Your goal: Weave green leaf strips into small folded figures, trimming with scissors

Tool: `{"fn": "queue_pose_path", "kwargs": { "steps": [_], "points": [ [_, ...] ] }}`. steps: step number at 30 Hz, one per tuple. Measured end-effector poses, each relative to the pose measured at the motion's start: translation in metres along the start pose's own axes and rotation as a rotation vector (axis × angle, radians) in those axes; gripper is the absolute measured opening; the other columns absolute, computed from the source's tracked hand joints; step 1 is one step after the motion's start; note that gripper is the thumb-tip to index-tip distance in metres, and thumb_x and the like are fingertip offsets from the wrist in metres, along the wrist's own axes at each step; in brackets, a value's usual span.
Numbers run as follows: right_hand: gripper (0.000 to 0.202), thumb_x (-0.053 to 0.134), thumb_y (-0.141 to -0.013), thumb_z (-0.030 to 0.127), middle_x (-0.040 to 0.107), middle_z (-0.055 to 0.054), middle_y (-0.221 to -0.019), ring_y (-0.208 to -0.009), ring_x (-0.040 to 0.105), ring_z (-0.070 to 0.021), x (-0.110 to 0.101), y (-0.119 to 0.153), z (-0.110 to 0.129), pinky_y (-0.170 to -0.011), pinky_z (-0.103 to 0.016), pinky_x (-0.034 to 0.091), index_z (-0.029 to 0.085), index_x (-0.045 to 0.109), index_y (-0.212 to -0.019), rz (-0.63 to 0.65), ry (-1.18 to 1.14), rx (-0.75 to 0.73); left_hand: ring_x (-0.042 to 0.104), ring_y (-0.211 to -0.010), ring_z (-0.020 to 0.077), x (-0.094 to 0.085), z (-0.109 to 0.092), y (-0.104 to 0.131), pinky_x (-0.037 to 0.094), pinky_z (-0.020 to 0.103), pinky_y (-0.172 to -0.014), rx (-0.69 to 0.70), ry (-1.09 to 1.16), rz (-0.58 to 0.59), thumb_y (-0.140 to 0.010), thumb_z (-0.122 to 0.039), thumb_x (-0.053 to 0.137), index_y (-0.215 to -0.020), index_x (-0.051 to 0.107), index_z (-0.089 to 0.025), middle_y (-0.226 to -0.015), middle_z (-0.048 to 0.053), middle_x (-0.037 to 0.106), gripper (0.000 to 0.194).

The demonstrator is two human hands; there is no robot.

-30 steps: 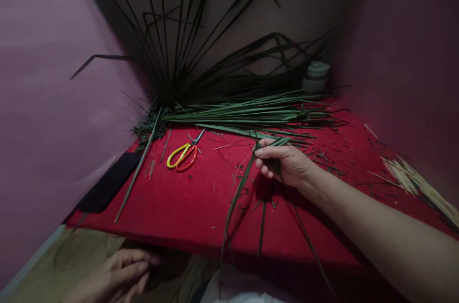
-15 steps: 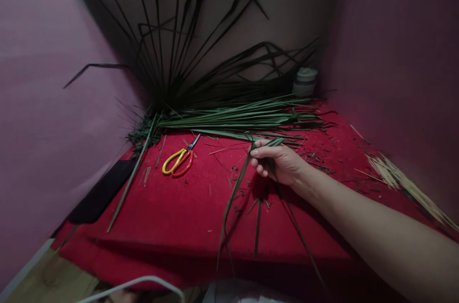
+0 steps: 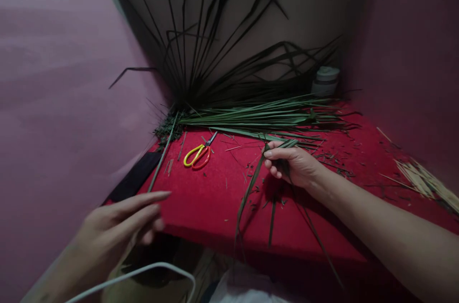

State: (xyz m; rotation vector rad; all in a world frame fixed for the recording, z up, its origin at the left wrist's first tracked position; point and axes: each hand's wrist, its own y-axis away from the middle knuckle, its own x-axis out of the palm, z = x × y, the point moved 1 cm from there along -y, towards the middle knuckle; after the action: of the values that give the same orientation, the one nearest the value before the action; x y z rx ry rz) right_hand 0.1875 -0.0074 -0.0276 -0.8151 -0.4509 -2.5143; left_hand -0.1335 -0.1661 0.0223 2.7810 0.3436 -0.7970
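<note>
My right hand (image 3: 292,162) pinches green leaf strips (image 3: 249,190) between thumb and fingers, above the red cloth (image 3: 201,202). The strips' long ends hang down toward the cloth's front edge. At the lower left, my left hand (image 3: 125,221) is slightly blurred, its fingers stretched out and apart with nothing seen in them. Its fingertips are close to the lower end of a single long leaf strip (image 3: 163,155). Between the hands and farther back lie scissors (image 3: 199,155) with one yellow and one red handle.
A bundle of long green leaves (image 3: 258,114) lies across the back, with dark blades fanning up the wall. A white container (image 3: 325,81) stands at the back right. Thin pale sticks (image 3: 421,178) lie at the right. A dark flat object (image 3: 134,178) rests at the left; a white curved tube (image 3: 158,265) crosses the bottom.
My left hand has come into view at the lower left. The view has turned left, so the scene sits farther right. My right hand still grips the leaf strips.
</note>
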Motion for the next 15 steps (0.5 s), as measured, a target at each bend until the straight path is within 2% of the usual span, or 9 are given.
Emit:
{"fn": "queue_pose_path", "kwargs": {
  "steps": [1,3,6,8,11,13,15],
  "points": [
    [0.019,0.064,-0.062,0.011,0.062,0.002,-0.052,-0.037,0.052,-0.0078,0.0,0.0,0.0,-0.033,-0.013,0.038,0.018,0.051,-0.073,0.001,-0.005,0.003,0.056,-0.06,0.0119,0.015,-0.023,-0.012,0.044,0.021,-0.055,0.038,0.036,0.043,-0.078,-0.032,0.06,-0.105,0.065,-0.017,-0.07,0.002,0.065,0.031],
    [0.019,0.064,-0.062,0.011,0.062,0.002,-0.052,-0.037,0.053,-0.0077,-0.001,-0.001,0.0,-0.033,-0.013,0.038,0.018,0.051,-0.074,0.004,-0.012,0.0,0.05,-0.046,0.0086,0.047,-0.06,-0.033,0.04,0.019,-0.045,0.1,0.094,0.209,-0.075,-0.031,0.063,-0.091,0.07,-0.015,-0.059,0.001,0.063,0.024],
    [0.018,0.064,-0.061,0.011,0.063,0.001,-0.051,-0.036,0.053,-0.0079,-0.003,-0.003,0.001,-0.033,-0.014,0.04,0.017,0.051,-0.072,0.023,-0.004,-0.025,0.051,-0.046,0.0089,0.083,-0.092,-0.055,0.041,0.019,-0.046,0.217,0.088,0.345,-0.074,-0.027,0.064,-0.086,0.071,-0.014,-0.059,0.003,0.064,0.019],
    [0.018,0.064,-0.061,0.011,0.063,0.001,-0.051,-0.036,0.053,-0.0081,-0.004,-0.005,0.001,-0.033,-0.014,0.04,0.017,0.05,-0.071,0.047,-0.02,-0.008,0.055,-0.054,0.0111,0.098,-0.105,-0.067,0.044,0.019,-0.051,0.366,0.038,0.388,-0.073,-0.023,0.064,-0.087,0.072,-0.016,-0.065,0.005,0.066,0.016],
    [0.017,0.064,-0.061,0.01,0.064,0.001,-0.052,-0.036,0.053,-0.0075,-0.006,-0.007,0.002,-0.033,-0.013,0.04,0.017,0.051,-0.071,0.059,-0.076,-0.005,0.06,-0.076,0.0154,0.113,-0.119,-0.084,0.047,0.022,-0.067,0.764,-0.093,0.448,-0.074,-0.016,0.062,-0.089,0.073,-0.022,-0.083,0.007,0.065,0.019],
    [0.017,0.064,-0.061,0.011,0.064,0.001,-0.051,-0.036,0.054,-0.0074,-0.006,-0.008,0.002,-0.034,-0.013,0.041,0.017,0.051,-0.071,0.063,-0.11,0.002,0.058,-0.076,0.0147,0.123,-0.124,-0.095,0.046,0.021,-0.067,1.0,-0.193,0.495,-0.077,-0.013,0.058,-0.091,0.073,-0.024,-0.082,0.007,0.061,0.024],
    [0.017,0.063,-0.06,0.012,0.064,0.001,-0.051,-0.036,0.054,-0.0076,-0.005,-0.008,0.002,-0.035,-0.013,0.043,0.016,0.051,-0.07,0.079,-0.127,0.014,0.057,-0.072,0.0131,0.131,-0.124,-0.103,0.044,0.02,-0.064,1.11,-0.249,0.539,-0.078,-0.011,0.056,-0.096,0.072,-0.025,-0.08,0.006,0.057,0.028]
  ]
}}
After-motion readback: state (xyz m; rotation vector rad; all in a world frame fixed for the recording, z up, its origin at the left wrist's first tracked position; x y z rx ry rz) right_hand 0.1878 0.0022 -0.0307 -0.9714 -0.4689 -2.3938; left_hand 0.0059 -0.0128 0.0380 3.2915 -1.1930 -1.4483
